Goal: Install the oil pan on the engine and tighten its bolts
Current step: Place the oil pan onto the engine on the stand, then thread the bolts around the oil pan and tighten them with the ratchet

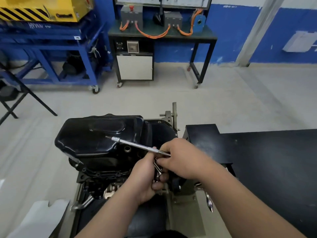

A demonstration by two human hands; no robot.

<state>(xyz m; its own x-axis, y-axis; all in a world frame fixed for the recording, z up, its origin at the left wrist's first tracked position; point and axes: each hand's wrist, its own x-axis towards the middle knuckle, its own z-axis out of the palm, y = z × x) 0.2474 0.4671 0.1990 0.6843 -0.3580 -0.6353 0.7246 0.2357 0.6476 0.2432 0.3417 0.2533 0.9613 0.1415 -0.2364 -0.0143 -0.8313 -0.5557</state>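
A black oil pan [96,138] sits on top of the engine block [103,174], which is mounted on a stand in front of me. My left hand [145,179] is cupped around several silver bolts [157,170]. My right hand [181,160] grips a long chrome extension bar [135,145] that points left over the pan, and its fingertips pinch at the bolts in my left palm. Both hands hover over the right end of the pan.
A black table [267,162] stands to the right. A chrome-handled tool [209,201] hangs at the stand's right side. Across the grey floor are a blue trolley [56,48], a wheeled test bench with orange cables [161,35] and a folding stand [20,97] at the left.
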